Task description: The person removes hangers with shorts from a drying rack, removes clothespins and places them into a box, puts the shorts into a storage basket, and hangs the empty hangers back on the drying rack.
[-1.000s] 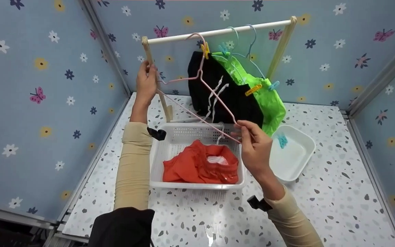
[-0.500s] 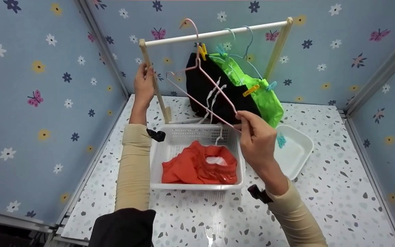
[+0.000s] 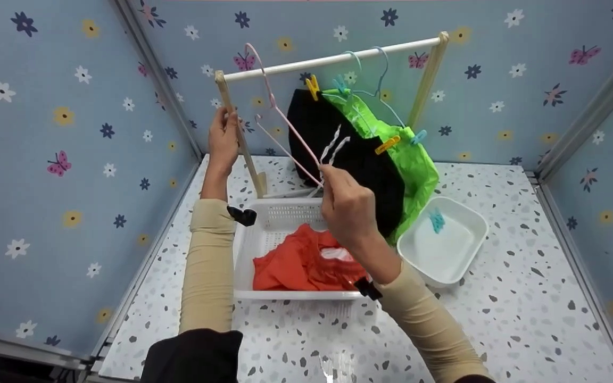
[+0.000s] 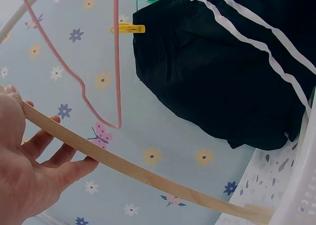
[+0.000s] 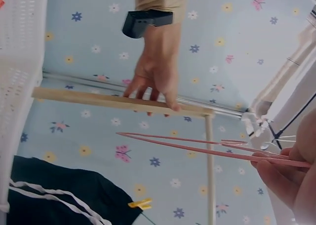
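Here, the pink clothes hanger (image 4: 117,67) is held near the white rail (image 3: 306,64), pinched by the right hand (image 3: 350,207), its grip closed; the wooden post (image 4: 148,176) is clasped by the left hand (image 3: 223,141).

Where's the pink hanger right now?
In the head view, the pink hanger is left of centre, held by the right hand, its top overlapping the white rail near the rail's left end, beside the wooden post.

Free rod (image 3: 306,64) between hook (image 3: 265,77) and black shorts (image 3: 362,167)
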`<state>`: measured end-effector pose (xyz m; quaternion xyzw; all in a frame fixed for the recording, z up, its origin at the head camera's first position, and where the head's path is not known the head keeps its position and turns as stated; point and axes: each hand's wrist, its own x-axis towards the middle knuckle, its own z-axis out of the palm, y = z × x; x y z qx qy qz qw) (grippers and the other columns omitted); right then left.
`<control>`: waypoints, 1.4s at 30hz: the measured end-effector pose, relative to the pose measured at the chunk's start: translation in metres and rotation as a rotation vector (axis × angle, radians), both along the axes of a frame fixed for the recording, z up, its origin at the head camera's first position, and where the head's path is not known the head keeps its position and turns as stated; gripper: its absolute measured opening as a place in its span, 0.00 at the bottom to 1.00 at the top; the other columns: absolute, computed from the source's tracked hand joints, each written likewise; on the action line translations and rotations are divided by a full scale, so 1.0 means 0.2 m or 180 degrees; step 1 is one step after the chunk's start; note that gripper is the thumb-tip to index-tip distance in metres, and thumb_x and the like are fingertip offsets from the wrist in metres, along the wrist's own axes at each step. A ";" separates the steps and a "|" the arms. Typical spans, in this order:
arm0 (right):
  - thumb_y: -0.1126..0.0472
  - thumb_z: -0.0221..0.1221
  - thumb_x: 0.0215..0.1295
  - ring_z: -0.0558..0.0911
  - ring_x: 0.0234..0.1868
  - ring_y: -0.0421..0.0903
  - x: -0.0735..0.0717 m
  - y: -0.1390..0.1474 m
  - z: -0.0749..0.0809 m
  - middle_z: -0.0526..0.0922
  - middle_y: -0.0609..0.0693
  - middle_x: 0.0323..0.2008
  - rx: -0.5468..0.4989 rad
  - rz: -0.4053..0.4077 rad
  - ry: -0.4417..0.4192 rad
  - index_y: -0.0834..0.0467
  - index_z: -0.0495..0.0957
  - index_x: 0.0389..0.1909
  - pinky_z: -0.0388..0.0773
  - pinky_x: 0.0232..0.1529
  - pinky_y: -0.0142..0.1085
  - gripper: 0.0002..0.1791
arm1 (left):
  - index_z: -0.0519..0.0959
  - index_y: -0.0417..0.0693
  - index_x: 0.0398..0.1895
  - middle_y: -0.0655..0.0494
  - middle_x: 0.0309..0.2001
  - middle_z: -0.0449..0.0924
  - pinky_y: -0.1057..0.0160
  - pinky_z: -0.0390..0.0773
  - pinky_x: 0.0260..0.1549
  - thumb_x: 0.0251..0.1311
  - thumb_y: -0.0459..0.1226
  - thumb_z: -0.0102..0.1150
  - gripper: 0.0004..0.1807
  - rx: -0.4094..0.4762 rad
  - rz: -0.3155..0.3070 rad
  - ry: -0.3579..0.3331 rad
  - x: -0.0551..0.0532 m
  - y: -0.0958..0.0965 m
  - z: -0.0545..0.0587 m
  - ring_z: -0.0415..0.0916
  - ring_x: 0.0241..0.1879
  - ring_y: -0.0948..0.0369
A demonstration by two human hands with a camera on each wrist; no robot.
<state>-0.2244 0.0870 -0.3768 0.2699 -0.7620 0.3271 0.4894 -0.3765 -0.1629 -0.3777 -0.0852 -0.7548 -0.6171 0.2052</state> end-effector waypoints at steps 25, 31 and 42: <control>0.59 0.56 0.70 0.81 0.23 0.41 -0.17 -0.07 -0.44 0.86 0.48 0.31 0.0626 0.0098 -0.0985 0.57 0.80 0.48 0.75 0.20 0.34 0.11 | 0.69 0.50 0.64 0.47 0.52 0.75 0.47 0.71 0.51 0.72 0.52 0.42 0.25 -0.0033 0.0138 -0.0039 -0.10 -0.05 -0.10 0.72 0.50 0.56; 0.61 0.58 0.66 0.83 0.33 0.47 -0.23 0.09 -0.41 0.85 0.50 0.34 0.0007 -0.0531 -0.0720 0.59 0.83 0.37 0.79 0.31 0.42 0.07 | 0.68 0.50 0.66 0.43 0.55 0.73 0.45 0.70 0.52 0.73 0.50 0.42 0.24 -0.0001 0.0053 -0.0049 -0.11 -0.04 -0.10 0.71 0.53 0.52; 0.59 0.65 0.60 0.72 0.53 0.58 -0.34 0.40 -0.34 0.75 0.61 0.51 -0.0547 -0.1272 -0.1006 0.66 0.74 0.52 0.65 0.58 0.48 0.23 | 0.69 0.50 0.64 0.48 0.52 0.76 0.49 0.72 0.51 0.73 0.50 0.42 0.23 -0.0127 0.0169 0.0024 -0.11 -0.04 -0.11 0.73 0.52 0.56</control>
